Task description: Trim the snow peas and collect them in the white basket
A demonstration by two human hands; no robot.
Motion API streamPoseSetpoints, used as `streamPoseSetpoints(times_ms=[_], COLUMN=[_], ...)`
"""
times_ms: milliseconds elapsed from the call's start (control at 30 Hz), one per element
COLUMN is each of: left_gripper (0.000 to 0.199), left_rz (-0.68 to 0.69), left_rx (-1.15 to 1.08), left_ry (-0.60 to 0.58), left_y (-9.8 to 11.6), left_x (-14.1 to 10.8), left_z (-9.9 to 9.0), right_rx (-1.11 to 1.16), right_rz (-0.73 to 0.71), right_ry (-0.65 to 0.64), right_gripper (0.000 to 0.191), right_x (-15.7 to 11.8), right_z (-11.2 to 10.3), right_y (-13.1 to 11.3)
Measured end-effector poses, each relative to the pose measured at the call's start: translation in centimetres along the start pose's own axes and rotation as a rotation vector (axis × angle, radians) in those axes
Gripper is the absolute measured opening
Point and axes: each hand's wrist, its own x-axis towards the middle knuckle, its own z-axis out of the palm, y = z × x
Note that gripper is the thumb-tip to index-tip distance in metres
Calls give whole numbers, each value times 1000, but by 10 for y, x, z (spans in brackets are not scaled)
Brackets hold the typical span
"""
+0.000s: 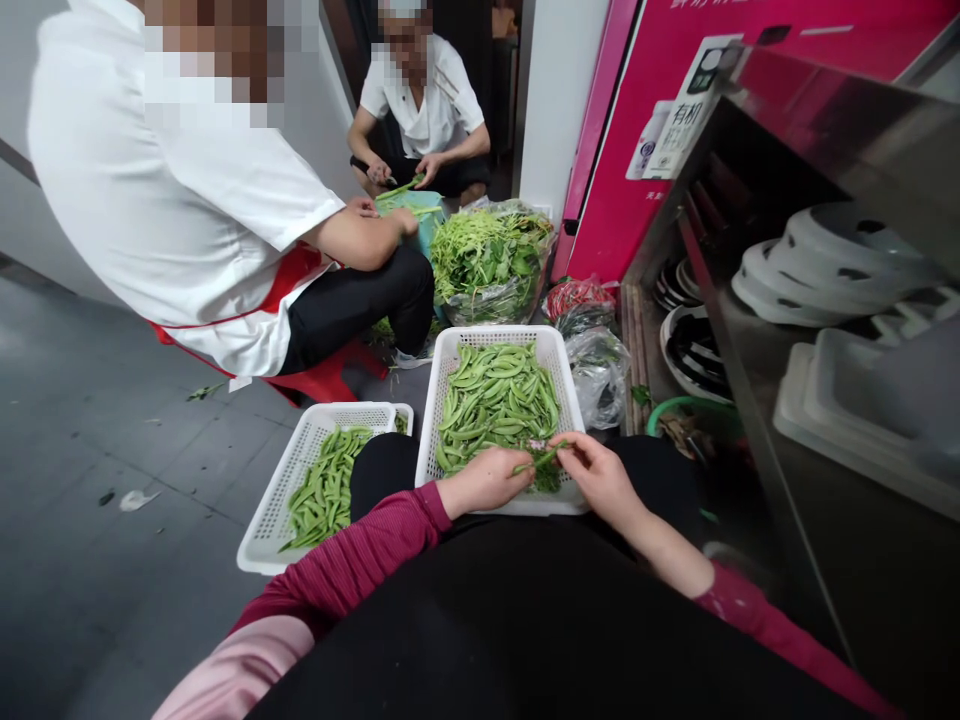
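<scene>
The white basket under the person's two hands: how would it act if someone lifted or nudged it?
The white basket would probably hold its shape, since its perforated walls look like rigid plastic. The green pods lie loose in a heap, so they would likely slide or spill if it tilted sharply.

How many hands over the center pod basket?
2: left hand and right hand, both over the near end of the basket, at a green pod. None appear hidden.
</scene>
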Motion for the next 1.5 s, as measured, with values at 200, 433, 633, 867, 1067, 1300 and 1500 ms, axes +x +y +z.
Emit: streamPoseSetpoints(times_ms=[200, 433, 633, 867, 1067, 1300, 1500], left_gripper=[23, 22, 23, 28, 27, 31, 22], left_rz=[61, -54, -250, -261, -212, -10, 34], left_rx=[49, -162, -172, -26, 165, 17, 8], left_ry=[61, 210, 16, -30, 77, 74, 89], left_y=[2, -1, -10, -10, -2, 6, 0], left_x=[0, 3, 3, 10, 16, 10, 1], left_z=[-7, 6, 21, 18, 27, 28, 19], right_rx=[-415, 146, 642, 557, 394, 498, 568], right_rz=[-435, 123, 308, 140, 433, 426, 399], right_ry=[-227, -114, 132, 111, -196, -18, 53], right_gripper=[19, 10, 15, 9, 18, 30, 29], right_x=[0, -9, 2, 15, -3, -3, -1], right_z=[-5, 31, 6, -45, 21, 33, 21], right_y=[-11, 5, 15, 7, 3, 9, 13])
